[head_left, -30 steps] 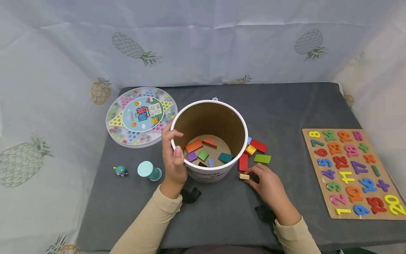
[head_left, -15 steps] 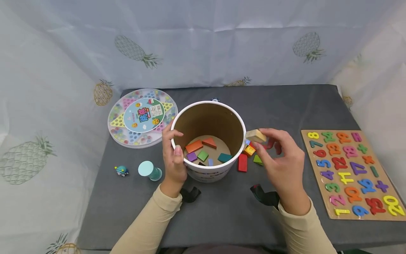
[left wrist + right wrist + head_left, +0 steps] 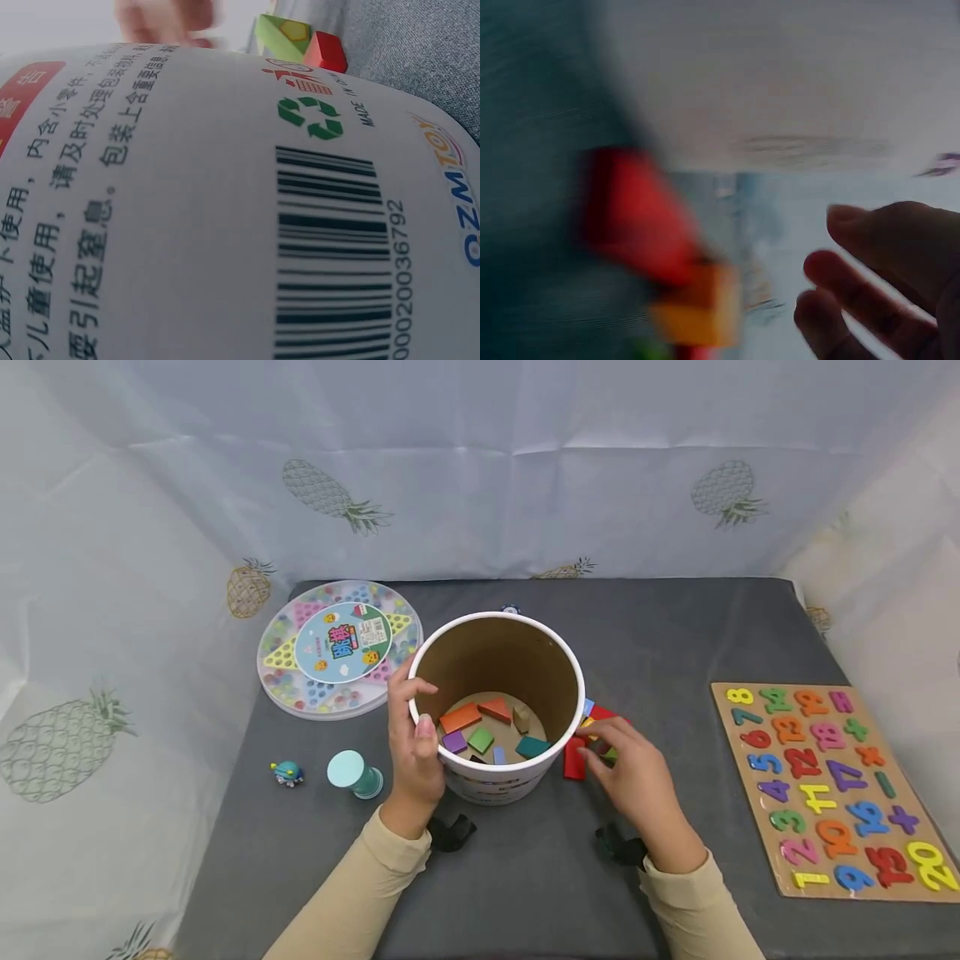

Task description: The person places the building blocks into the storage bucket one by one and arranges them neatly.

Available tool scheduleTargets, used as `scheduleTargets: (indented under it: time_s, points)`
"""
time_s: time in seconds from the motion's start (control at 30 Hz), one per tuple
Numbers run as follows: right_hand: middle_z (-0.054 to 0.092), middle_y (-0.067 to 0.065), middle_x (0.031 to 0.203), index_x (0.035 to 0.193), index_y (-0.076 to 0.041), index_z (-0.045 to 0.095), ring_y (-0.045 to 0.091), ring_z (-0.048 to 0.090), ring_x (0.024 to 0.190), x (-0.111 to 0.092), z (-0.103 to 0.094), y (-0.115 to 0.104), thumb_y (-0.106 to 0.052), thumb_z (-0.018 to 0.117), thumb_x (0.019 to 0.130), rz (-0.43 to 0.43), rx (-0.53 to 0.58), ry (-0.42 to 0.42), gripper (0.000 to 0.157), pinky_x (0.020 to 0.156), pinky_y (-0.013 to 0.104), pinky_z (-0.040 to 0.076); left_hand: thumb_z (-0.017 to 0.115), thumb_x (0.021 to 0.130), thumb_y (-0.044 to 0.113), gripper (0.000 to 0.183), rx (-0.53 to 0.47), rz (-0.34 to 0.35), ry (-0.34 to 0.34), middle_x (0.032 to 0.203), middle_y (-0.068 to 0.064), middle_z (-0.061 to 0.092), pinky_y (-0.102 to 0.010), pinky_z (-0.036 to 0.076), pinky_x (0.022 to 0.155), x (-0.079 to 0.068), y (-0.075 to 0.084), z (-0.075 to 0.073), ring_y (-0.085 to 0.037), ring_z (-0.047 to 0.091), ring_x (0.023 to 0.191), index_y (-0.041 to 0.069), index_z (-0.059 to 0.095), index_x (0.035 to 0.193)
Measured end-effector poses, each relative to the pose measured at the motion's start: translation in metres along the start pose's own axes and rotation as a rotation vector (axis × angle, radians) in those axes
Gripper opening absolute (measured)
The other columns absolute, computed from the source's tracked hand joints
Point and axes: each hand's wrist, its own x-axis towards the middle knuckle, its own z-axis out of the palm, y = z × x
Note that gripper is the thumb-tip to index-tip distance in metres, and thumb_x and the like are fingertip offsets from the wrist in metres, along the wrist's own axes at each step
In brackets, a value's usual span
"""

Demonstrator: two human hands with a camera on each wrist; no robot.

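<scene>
A white bucket (image 3: pixel 480 789) stands on the table with several coloured blocks at its bottom, among them a plain wooden block (image 3: pixel 521 718) and a green block (image 3: pixel 481 740). My left hand (image 3: pixel 414 760) grips the bucket's left rim, fingers inside and thumb over the edge. To the bucket's right, my right hand (image 3: pixel 636 777) hovers over loose blocks, partly covering them. Its thumb and fingers are apart with nothing between them in the right wrist view. Beneath it lie a red block (image 3: pixel 574 758) and an orange block (image 3: pixel 697 304), blurred in the wrist view.
A round board game (image 3: pixel 341 647) lies at the back left. A turquoise cylinder-shaped thing (image 3: pixel 356 774) and a small toy (image 3: pixel 287 773) sit left of my left hand. A wooden number board (image 3: pixel 832 789) lies at the right.
My right hand lifted the plain wooden block from the table and let it go into the bucket, then came back down over the loose blocks. The left hand stays on the rim.
</scene>
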Motion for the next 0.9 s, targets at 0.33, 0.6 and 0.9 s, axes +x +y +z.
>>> scheduleTargets:
  time_s: [0.33,0.6,0.9]
  points:
    - [0.052,0.001,0.128,0.106,-0.017,0.070,0.011,0.056,0.077,-0.024,0.029,0.026,-0.020,0.087,0.065,0.000,-0.043,-0.161,0.045,0.065,0.034,0.051,0.036,0.087,0.031,0.042,-0.026,-0.011,-0.003,0.145,-0.014,0.035,-0.061,0.034,0.094,0.000,0.001,0.000,-0.037,0.036,0.128,-0.006,0.043,0.104]
    - [0.053,0.003,0.115,0.112,-0.014,0.066,0.010,0.050,0.068,-0.016,0.010,0.019,-0.016,0.085,0.068,0.075,0.123,-0.005,0.048,0.055,0.022,0.042,0.036,0.086,0.029,0.040,-0.041,0.001,-0.016,0.144,-0.017,0.036,-0.062,0.033,0.094,0.000,0.002,0.001,-0.039,0.036,0.127,-0.006,0.043,0.104]
    - [0.057,0.004,0.130,0.119,-0.009,0.064,0.024,0.047,0.118,0.028,-0.057,-0.054,-0.002,0.083,0.066,-0.204,0.387,0.238,0.057,0.093,0.032,0.041,0.035,0.086,0.028,0.040,-0.025,0.009,0.001,0.143,-0.017,0.036,-0.063,0.034,0.093,0.000,0.001,0.001,-0.039,0.037,0.128,-0.006,0.043,0.104]
